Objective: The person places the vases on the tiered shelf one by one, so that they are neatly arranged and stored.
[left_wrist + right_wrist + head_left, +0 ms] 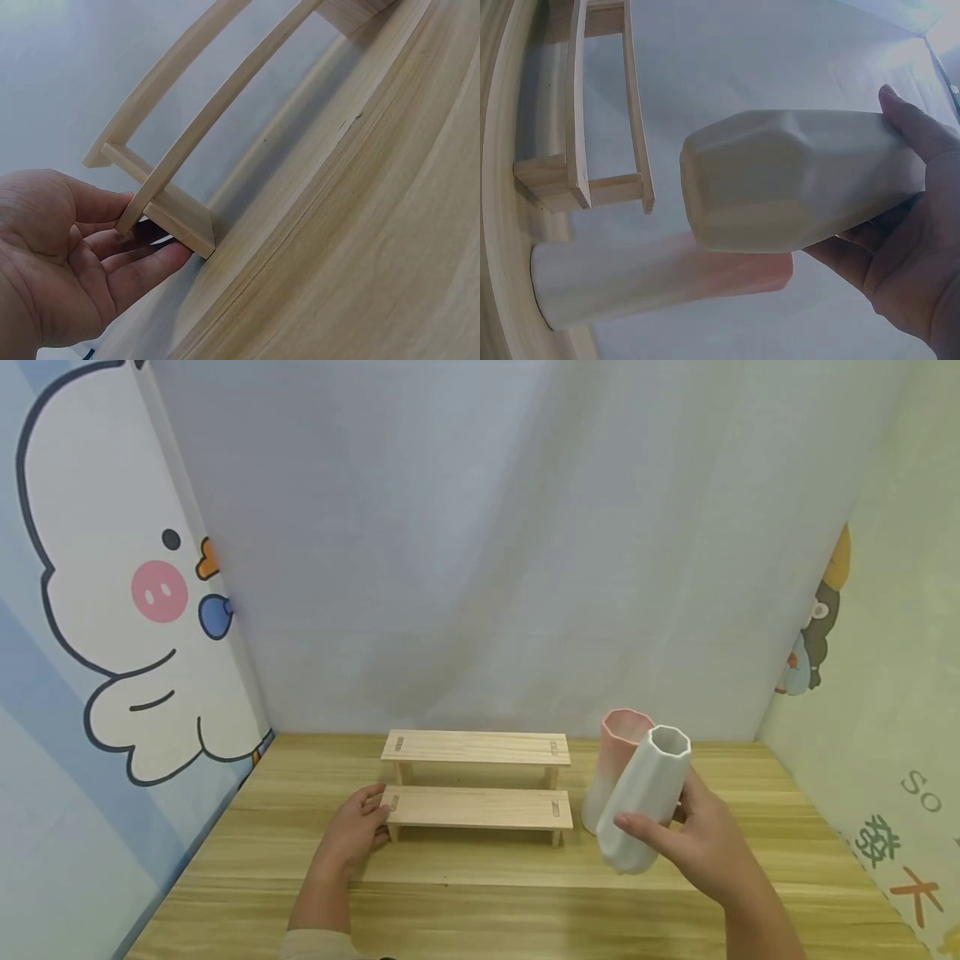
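Your right hand grips the white vase, its mouth tilted right, on the near side of the pink-and-white vase, right of the wooden stand your left hand holds.

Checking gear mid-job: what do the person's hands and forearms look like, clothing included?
The left hand and right hand are bare, with no gloves or rings visible. A pale beige sleeve ends on the left forearm in the head view; the right forearm shows no sleeve.
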`<action>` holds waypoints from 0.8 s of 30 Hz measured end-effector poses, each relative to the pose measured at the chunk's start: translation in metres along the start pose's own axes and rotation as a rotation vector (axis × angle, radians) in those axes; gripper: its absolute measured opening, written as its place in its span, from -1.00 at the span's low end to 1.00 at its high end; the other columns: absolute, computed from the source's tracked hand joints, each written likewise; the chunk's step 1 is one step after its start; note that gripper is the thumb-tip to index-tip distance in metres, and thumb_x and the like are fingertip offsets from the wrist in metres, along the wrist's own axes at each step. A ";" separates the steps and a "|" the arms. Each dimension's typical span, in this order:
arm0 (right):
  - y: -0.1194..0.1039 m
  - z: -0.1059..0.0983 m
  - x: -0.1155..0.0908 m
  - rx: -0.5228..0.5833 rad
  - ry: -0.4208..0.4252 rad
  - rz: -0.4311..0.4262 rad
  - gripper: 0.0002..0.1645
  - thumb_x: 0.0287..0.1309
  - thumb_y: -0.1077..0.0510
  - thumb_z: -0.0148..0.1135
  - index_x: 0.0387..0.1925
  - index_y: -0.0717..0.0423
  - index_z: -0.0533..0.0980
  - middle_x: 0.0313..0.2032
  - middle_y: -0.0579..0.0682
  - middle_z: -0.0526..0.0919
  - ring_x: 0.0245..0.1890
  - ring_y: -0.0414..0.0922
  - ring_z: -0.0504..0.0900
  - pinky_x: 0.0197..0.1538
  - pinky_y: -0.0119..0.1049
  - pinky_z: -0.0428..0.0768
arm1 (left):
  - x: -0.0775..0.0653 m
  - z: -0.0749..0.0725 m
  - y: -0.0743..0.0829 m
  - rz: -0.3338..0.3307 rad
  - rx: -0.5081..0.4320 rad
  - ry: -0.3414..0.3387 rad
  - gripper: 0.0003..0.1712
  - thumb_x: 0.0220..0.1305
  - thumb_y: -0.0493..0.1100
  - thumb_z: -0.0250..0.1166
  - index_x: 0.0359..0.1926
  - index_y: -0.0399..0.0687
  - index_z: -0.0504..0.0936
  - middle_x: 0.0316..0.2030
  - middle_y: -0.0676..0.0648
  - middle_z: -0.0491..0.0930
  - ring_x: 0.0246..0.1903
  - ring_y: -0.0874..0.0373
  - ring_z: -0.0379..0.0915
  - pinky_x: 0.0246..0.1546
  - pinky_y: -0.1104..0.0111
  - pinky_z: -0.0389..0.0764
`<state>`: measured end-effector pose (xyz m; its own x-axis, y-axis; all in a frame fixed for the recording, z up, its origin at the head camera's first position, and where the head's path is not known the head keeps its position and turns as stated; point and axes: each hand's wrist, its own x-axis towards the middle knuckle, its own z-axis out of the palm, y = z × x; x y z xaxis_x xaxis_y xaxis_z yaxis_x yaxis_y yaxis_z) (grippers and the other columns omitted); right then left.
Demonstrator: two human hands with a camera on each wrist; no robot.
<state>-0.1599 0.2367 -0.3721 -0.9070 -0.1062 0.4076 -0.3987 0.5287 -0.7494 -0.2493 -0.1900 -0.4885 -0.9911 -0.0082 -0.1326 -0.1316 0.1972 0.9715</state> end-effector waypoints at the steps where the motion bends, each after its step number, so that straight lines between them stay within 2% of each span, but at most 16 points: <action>1: -0.001 0.002 0.000 -0.002 -0.009 -0.004 -0.26 0.05 0.09 0.49 0.24 -0.13 0.33 -0.09 -0.05 0.63 -0.16 -0.25 0.65 -0.18 -0.31 0.70 | 0.000 0.000 0.000 0.001 0.000 -0.001 -0.40 0.50 -0.22 0.03 0.48 -0.15 0.14 0.38 -0.38 0.26 0.21 -0.24 0.43 0.07 0.11 0.63; 9: -0.011 0.020 -0.002 0.008 -0.065 -0.016 -0.26 0.02 0.02 0.51 0.21 -0.09 0.35 -0.13 -0.08 0.68 -0.17 -0.20 0.67 -0.14 -0.28 0.69 | 0.000 -0.001 0.000 0.003 0.008 -0.002 -0.40 0.50 -0.20 0.04 0.48 -0.14 0.15 0.37 -0.38 0.27 0.20 -0.24 0.44 0.07 0.12 0.64; 18: -0.015 0.040 -0.003 0.067 -0.108 -0.128 -0.30 -0.02 0.05 0.54 0.15 -0.19 0.39 -0.19 -0.21 0.66 -0.21 -0.24 0.67 -0.17 -0.27 0.69 | -0.003 -0.002 0.002 0.005 0.005 -0.002 -0.40 0.50 -0.20 0.05 0.47 -0.14 0.15 0.36 -0.39 0.28 0.20 -0.24 0.44 0.07 0.11 0.64; 24: -0.017 0.051 -0.006 0.133 -0.157 -0.113 -0.36 -0.02 0.05 0.54 0.10 -0.19 0.43 -0.19 -0.17 0.67 -0.20 -0.22 0.68 -0.16 -0.27 0.69 | -0.005 -0.003 0.003 0.011 0.010 -0.007 -0.40 0.50 -0.20 0.04 0.47 -0.14 0.14 0.35 -0.40 0.29 0.19 -0.25 0.46 0.07 0.11 0.64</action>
<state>-0.1546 0.1855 -0.3878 -0.8613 -0.2941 0.4143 -0.5041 0.3918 -0.7697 -0.2451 -0.1921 -0.4848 -0.9924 0.0014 -0.1232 -0.1202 0.2073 0.9709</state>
